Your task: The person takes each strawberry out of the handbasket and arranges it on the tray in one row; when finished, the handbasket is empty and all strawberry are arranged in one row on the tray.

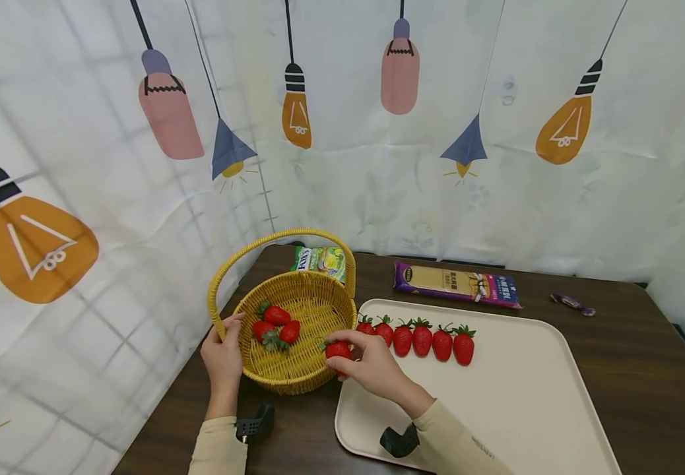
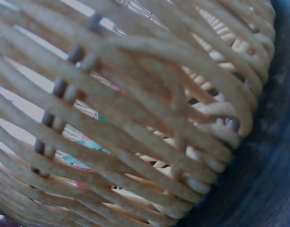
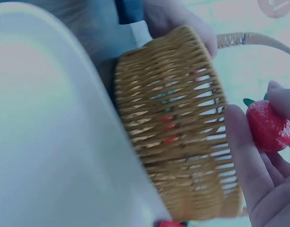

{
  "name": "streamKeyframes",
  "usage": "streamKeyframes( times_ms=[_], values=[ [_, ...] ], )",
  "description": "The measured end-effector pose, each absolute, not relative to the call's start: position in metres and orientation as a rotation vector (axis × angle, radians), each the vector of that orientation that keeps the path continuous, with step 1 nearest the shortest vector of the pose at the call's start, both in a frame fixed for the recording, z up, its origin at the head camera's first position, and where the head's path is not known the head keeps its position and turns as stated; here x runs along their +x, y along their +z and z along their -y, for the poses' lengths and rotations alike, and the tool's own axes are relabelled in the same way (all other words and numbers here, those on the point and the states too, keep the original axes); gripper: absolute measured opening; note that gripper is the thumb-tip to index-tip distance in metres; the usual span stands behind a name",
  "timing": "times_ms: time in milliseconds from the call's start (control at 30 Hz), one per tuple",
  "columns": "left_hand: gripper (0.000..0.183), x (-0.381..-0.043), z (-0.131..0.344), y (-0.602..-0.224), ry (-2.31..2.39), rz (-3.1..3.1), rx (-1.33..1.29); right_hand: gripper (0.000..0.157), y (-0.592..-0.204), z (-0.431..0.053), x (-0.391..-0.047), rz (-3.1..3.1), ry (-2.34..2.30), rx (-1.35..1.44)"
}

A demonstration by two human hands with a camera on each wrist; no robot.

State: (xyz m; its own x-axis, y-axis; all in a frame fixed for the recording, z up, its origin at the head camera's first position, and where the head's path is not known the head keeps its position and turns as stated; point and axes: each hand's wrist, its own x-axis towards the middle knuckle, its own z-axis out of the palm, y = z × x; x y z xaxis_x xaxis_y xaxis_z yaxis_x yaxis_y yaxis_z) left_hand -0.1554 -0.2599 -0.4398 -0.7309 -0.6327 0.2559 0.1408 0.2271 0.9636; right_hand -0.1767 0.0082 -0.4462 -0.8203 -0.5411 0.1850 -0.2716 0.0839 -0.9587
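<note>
My right hand [image 1: 374,367] pinches a red strawberry [image 1: 338,350] between thumb and fingers at the right rim of the yellow wicker basket [image 1: 319,303]. The right wrist view shows the same strawberry [image 3: 268,126] with a bit of green leaf, held beside the woven wall. On the basket's other side my left hand [image 1: 224,356] grips the rim near the foot of the tall handle [image 1: 280,234]. Inside the basket, three strawberries [image 1: 275,315] lie together at the left. Several more strawberries [image 1: 422,338] form a row on the cream tray [image 1: 485,409]. Only basket weave [image 2: 135,104] fills the left wrist view; that hand is hidden there.
Behind the basket lies a green candy bag [image 1: 329,261]. A purple noodle packet [image 1: 455,284] is beyond the tray, with a small wrapped candy [image 1: 572,304] to its right. The tray's left edge comes close to the basket. A patterned curtain [image 1: 348,185] hangs behind the dark table [image 1: 663,369].
</note>
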Motion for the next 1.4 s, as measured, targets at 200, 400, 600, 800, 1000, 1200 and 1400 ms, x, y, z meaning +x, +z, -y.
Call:
streamKeyframes(
  times_ms=[200,400,600,800,1000,1200,1400],
  values=[
    [0.031,-0.155,0.261,-0.440,-1.560,1.868,0.448,0.037,-0.448,-0.026,-0.174,-2.138,-1.873,-0.787],
    [0.034,-0.154,0.259,-0.440,-1.537,1.892,0.447,0.034,-0.436,-0.055,-0.187,-2.171,-1.852,-0.803],
    [0.034,-0.153,0.259,-0.440,-1.538,1.892,0.441,0.038,-0.429,-0.092,-0.201,-2.348,-1.740,-0.670],
    [0.033,-0.154,0.260,-0.441,-1.550,1.883,0.429,0.040,-0.427,-0.120,-0.209,-2.398,-1.725,-0.528],
    [0.032,-0.153,0.260,-0.441,-1.547,1.882,0.428,0.041,-0.424,-0.151,-0.217,-2.468,-1.698,-0.477],
    [0.033,-0.153,0.260,-0.440,-1.538,1.892,0.421,0.042,-0.422,-0.182,-0.223,-2.537,-1.641,-0.399],
    [0.032,-0.152,0.258,-0.438,-1.536,1.884,0.443,0.045,-0.420,-0.207,-0.227,-2.564,-1.610,-0.299]
  ],
)
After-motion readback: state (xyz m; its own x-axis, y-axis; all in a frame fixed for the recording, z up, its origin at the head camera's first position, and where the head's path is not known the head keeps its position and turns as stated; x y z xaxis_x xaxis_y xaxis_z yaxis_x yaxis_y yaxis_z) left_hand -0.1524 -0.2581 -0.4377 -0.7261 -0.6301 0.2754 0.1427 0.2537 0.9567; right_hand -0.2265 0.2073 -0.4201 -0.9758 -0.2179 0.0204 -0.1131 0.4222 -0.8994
